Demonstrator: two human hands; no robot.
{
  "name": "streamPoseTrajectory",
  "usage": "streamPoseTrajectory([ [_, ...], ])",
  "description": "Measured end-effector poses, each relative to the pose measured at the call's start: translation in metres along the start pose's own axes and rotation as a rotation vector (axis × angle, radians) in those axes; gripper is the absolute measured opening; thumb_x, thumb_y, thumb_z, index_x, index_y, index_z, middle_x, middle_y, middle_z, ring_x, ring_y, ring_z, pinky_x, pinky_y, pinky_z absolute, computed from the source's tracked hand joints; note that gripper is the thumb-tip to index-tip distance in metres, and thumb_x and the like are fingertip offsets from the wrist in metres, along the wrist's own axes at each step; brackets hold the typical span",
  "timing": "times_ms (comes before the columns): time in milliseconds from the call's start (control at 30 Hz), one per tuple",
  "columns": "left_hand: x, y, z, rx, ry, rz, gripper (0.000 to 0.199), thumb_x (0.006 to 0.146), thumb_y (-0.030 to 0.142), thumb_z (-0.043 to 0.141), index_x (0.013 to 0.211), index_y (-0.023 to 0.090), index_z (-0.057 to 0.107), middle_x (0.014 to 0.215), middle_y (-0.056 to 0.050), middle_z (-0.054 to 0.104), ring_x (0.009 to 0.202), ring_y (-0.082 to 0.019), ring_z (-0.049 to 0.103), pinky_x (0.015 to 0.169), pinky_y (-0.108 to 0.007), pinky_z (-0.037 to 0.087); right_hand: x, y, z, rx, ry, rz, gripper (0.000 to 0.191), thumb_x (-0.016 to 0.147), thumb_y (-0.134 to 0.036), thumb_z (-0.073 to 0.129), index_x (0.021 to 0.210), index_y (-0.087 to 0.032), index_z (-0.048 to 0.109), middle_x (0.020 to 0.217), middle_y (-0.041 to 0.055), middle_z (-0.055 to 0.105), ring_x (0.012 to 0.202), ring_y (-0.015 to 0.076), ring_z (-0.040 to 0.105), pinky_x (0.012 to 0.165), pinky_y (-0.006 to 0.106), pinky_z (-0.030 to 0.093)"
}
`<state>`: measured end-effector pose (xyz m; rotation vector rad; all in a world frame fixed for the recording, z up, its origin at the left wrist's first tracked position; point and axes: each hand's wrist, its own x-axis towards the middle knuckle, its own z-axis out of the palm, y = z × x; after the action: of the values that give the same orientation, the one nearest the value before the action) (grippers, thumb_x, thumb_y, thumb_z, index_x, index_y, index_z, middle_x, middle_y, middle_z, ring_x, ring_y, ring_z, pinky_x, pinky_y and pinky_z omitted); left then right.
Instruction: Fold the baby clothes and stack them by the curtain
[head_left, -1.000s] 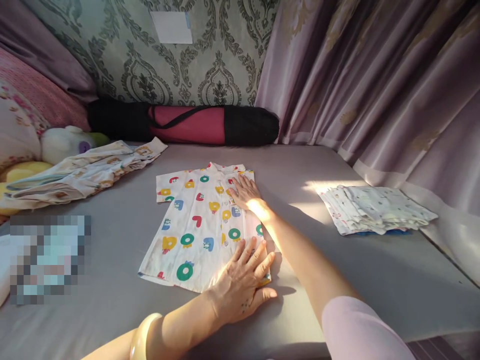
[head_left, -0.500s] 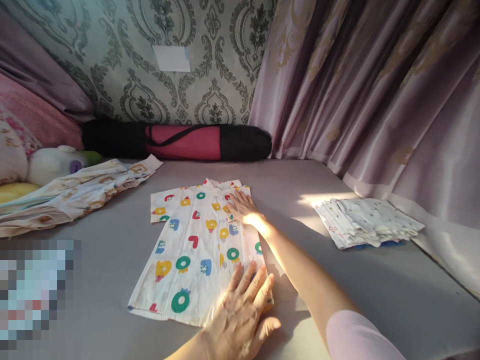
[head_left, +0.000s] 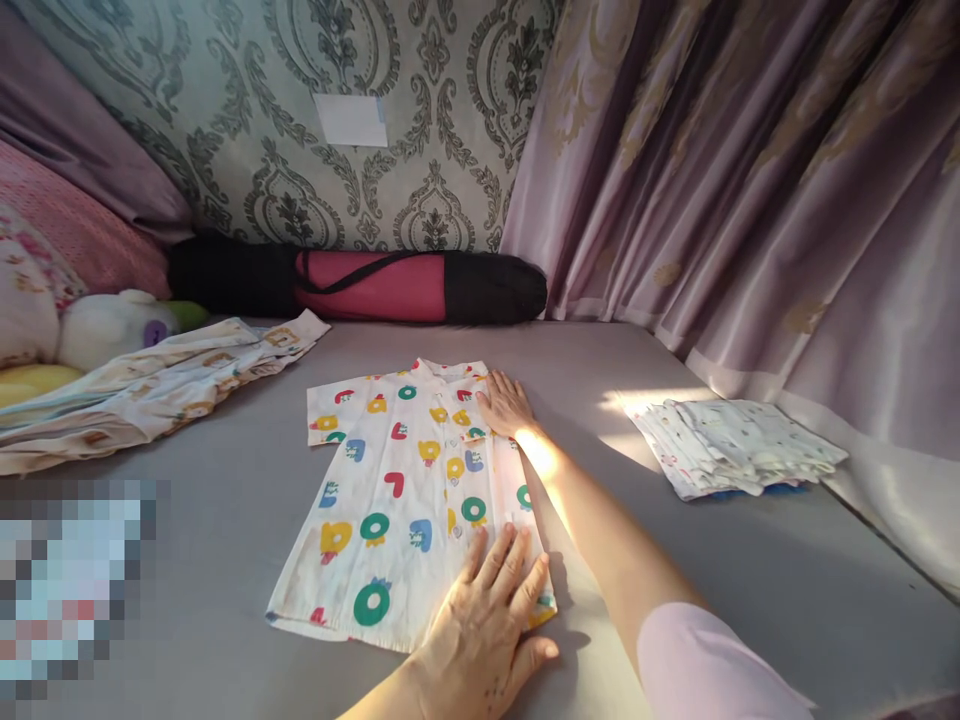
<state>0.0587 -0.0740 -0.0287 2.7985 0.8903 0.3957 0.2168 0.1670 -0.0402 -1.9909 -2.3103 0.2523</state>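
Note:
A white short-sleeved shirt (head_left: pixel 382 530) printed with red, yellow, green and blue letters lies flat, its collar pointing away from me. Its left sleeve sticks out to the side, while the right sleeve is folded in over the front. My left hand (head_left: pixel 487 610) rests flat on the lower right part of the shirt, fingers spread, the thumb beyond the hem's edge. Farther off, my right hand (head_left: pixel 510 403) lies with fingers extended at the shirt's right shoulder edge. Neither hand grasps any cloth.
On the right sits a stack of folded clothes (head_left: pixel 742 445). Crumpled patterned clothing (head_left: pixel 202 375) lies at left, near a white plush toy (head_left: pixel 109 325) and pillows. A black and pink roll bag (head_left: pixel 367 285) lies along the wall. Purple curtains (head_left: pixel 675 180) hang at right.
My right hand has slid right, from the shirt's upper front to its shoulder edge. My left hand stays spread on the lower part. The view has shifted slightly.

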Motion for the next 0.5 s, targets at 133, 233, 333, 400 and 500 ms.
streamPoseTrajectory([
  [133,-0.001,0.002,-0.005,-0.021,0.043,0.002,0.062,0.098,0.051,0.038,0.151,0.020,0.032,0.157,-0.013,0.032,0.146,-0.033,0.026,0.114,-0.056,0.032,-0.009,-0.010,-0.011,0.012,0.020,-0.042,0.064,0.102,-0.043,0.015,0.155,-0.006,0.021,0.162,0.0104,0.012,0.150,0.0229,0.008,0.120,0.045,0.006],
  [233,-0.001,0.002,-0.007,-0.021,0.100,-0.005,0.057,0.098,0.050,0.039,0.145,0.018,0.041,0.153,-0.014,0.039,0.144,-0.033,0.031,0.113,-0.058,0.034,-0.018,-0.026,-0.014,0.018,0.051,-0.181,0.061,0.101,-0.041,0.019,0.155,-0.010,0.024,0.163,0.0084,0.011,0.150,0.0225,0.004,0.121,0.045,0.002],
  [333,0.001,0.002,-0.009,-0.029,0.163,-0.020,0.049,0.099,0.046,0.041,0.137,0.018,0.051,0.146,-0.013,0.049,0.140,-0.032,0.038,0.112,-0.057,0.037,-0.024,-0.042,-0.009,0.050,-0.007,-0.275,0.059,0.101,-0.041,0.021,0.155,-0.018,0.027,0.162,0.0039,0.013,0.150,0.0217,0.005,0.121,0.046,0.004],
  [400,0.004,0.000,-0.011,-0.050,0.196,-0.043,0.043,0.099,0.044,0.042,0.129,0.018,0.057,0.140,-0.012,0.056,0.137,-0.031,0.043,0.112,-0.056,0.039,-0.025,-0.048,-0.004,0.078,-0.055,-0.279,0.059,0.101,-0.042,0.020,0.155,-0.021,0.027,0.162,0.0026,0.015,0.150,0.0227,0.008,0.121,0.047,0.006],
  [500,0.006,-0.007,-0.015,-0.080,0.219,-0.114,0.038,0.098,0.042,0.043,0.122,0.020,0.062,0.135,-0.011,0.061,0.133,-0.031,0.049,0.110,-0.056,0.042,-0.027,-0.049,-0.003,0.107,-0.071,-0.258,0.060,0.100,-0.043,0.020,0.155,-0.022,0.026,0.161,0.0023,0.016,0.149,0.0239,0.010,0.121,0.048,0.008],
])
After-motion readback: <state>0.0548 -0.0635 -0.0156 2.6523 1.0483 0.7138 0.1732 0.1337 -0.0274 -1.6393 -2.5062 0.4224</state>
